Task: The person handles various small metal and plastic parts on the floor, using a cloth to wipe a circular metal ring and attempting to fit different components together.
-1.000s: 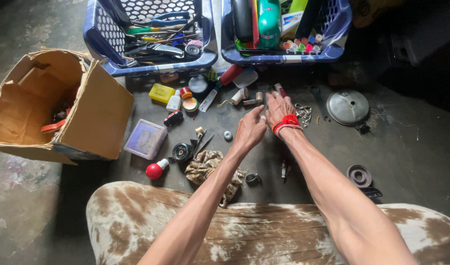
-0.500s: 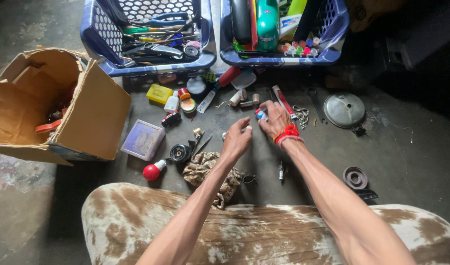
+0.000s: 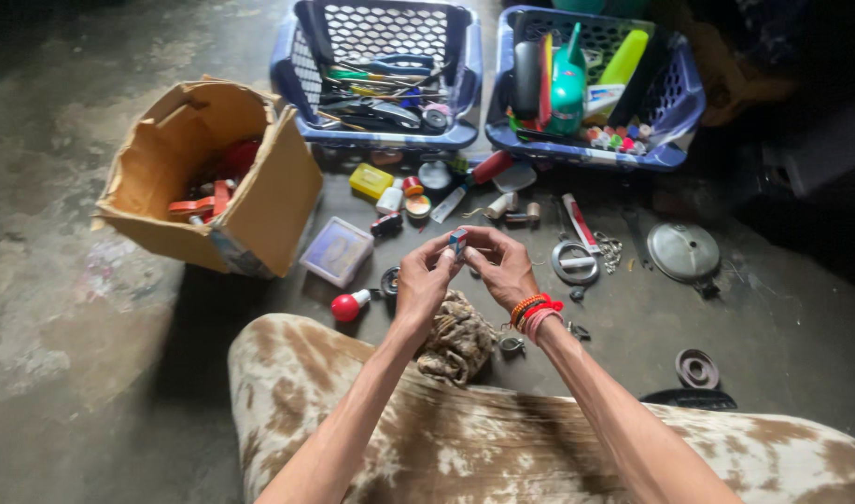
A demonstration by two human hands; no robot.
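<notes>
Left hand (image 3: 422,280) and right hand (image 3: 502,266) pinch one small, perhaps plastic, block (image 3: 457,242); mottled rag (image 3: 457,341) lies below.

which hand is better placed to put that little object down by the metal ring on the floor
Probably the right hand. Both hands pinch the small object, but the metal ring lies on the floor just to the right hand's side, while the left hand would have to cross over.

A stained concrete floor (image 3: 91,373) is carrying an open cardboard box (image 3: 259,201) at upper left, two blue plastic baskets (image 3: 446,138) (image 3: 675,140) along the top, and small hardware scattered at centre, including a round metal lid (image 3: 682,250).
</notes>
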